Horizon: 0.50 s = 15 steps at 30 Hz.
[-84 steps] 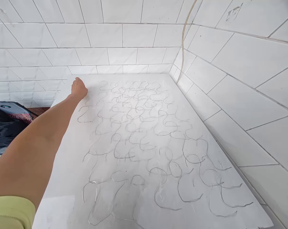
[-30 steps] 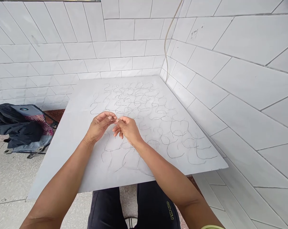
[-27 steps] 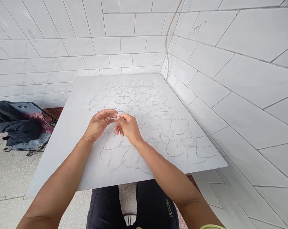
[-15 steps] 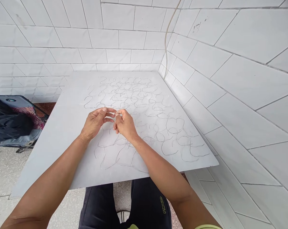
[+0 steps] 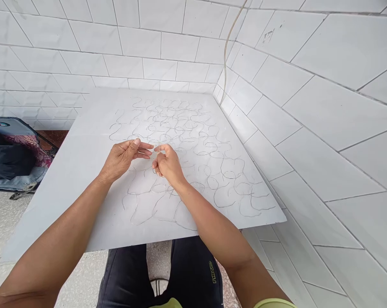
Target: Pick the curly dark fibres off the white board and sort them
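Observation:
Over the middle of a white board (image 5: 65, 188), my left hand (image 5: 121, 158) has its thumb pressed against the index finger, the other fingers reaching toward the right. My right hand (image 5: 169, 167) faces it with thumb and index finger close together and the remaining fingers curled in. Only a small gap separates the two sets of fingertips. Whatever they pinch is too fine to make out. Around and beneath the hands lie several thin dark curved strands (image 5: 230, 174), many looped or S-shaped, some crossing one another.
White tiled walls (image 5: 308, 128) meet behind and right of the board. A cable (image 5: 225, 55) runs down the corner. At left, a folding chair (image 5: 23, 124) holds dark cloth (image 5: 10, 156). My legs (image 5: 193, 269) are under the board's front edge.
The camera view has shifted slightly, with the board now a little further left. My left hand's fingers have drawn closer together; both hands stay fingertip to fingertip.

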Tool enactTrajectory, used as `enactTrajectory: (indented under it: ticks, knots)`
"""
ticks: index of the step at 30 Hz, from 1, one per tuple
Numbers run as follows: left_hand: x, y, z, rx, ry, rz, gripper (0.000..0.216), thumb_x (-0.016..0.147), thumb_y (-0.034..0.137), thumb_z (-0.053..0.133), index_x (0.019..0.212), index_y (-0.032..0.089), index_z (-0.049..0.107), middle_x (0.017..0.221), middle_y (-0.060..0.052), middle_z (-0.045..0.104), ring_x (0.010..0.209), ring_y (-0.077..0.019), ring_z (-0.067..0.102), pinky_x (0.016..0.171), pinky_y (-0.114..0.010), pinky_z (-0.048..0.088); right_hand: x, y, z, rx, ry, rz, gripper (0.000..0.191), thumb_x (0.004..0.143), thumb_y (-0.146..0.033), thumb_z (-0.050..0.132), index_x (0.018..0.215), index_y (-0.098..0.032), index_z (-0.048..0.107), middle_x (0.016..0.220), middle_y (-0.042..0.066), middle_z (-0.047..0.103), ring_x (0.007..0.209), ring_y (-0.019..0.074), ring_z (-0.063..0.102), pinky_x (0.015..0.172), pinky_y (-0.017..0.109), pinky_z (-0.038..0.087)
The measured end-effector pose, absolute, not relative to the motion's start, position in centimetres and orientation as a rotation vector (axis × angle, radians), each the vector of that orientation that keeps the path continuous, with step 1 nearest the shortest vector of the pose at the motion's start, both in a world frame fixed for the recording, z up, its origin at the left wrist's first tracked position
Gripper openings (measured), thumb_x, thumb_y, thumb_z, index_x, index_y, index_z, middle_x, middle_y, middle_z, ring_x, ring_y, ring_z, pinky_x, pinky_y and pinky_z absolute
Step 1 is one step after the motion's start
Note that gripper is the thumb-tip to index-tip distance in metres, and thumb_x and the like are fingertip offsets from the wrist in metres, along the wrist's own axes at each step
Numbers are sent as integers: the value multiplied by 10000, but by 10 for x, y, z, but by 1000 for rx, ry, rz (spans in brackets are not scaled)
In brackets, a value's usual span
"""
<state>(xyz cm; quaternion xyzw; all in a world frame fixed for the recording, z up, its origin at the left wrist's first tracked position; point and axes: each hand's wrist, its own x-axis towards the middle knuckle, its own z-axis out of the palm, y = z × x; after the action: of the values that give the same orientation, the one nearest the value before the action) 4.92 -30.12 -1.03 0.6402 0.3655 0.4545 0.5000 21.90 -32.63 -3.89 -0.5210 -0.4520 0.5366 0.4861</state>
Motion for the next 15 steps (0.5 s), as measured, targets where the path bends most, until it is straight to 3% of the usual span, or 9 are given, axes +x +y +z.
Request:
enactTrajectory:
  ticks: [8,12,15]
  knots:
    - [45,-297,-7,1514,868,1150,572,1006,662,537,903,142,751,1196,-184,753,892,-223,736,762,-355,599,220,-330,-37,-1199,-1218,1269,140,1029,-339,490,1137,-284,561,611,-63,631,391,111,511,421,218,394]
    - [40,-294,-6,1441,784,1110,522,1041,589,525,808,154,695,1006,-148,768,703,-161,682,688,-317,563,230,-326,-30,-1197,-1335,1185,346,999,-576,580,967,-235,626,845,23,735,721,156,707,633,255,530]
    - [40,-294,-5,1408,731,1006,511,1048,565,522,763,164,660,860,-117,747,646,-158,663,595,-286,521,237,-322,-27,-1075,-1312,1188,446,979,-644,584,925,-215,693,1001,57,743,919,174,707,811,282,543]
